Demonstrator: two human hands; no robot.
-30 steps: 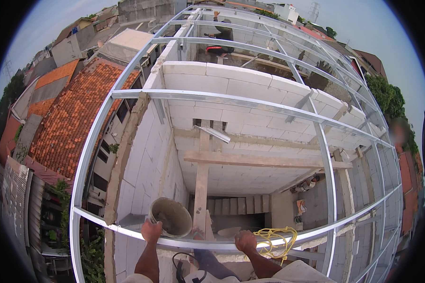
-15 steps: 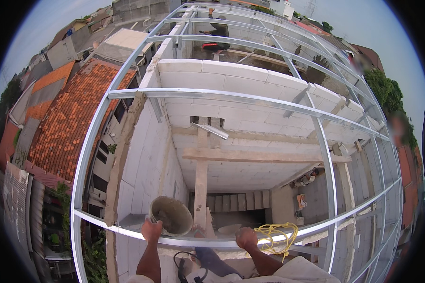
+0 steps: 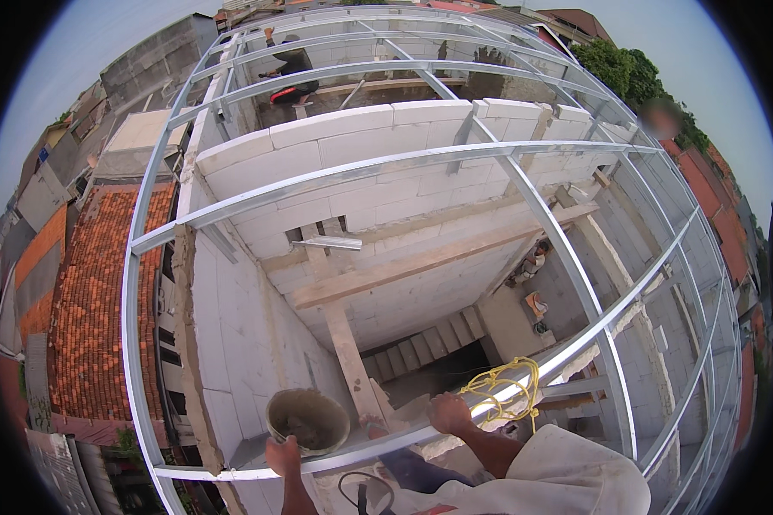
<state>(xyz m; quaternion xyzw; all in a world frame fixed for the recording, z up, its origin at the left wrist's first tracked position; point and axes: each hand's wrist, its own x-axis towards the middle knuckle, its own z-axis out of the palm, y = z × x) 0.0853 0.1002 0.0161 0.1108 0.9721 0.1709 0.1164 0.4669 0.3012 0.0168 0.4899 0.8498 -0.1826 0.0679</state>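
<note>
A silver metal frame (image 3: 455, 153) is set over pale block walls (image 3: 318, 199).
Just beyond its near bar (image 3: 343, 458), a grey bucket (image 3: 328, 407) is held at the rim by the left hand (image 3: 283, 455), its fingers curled in a pinch; the bar is clasped by the right hand (image 3: 451, 415), fingers bent, and a yellow rope (image 3: 500, 374) is draped just beside.

Wide fisheye view, worn on the head and tilted steeply downward.
The metal roof frame (image 3: 404, 159) is looked across and through from above, with the left hand (image 3: 283, 457) and right hand (image 3: 449, 415) taken in near the lower edge and the stairs (image 3: 423, 347) seen well below. Sky (image 3: 683, 64) is caught at the top, and straight edges are bowed toward the dark rim.
</note>
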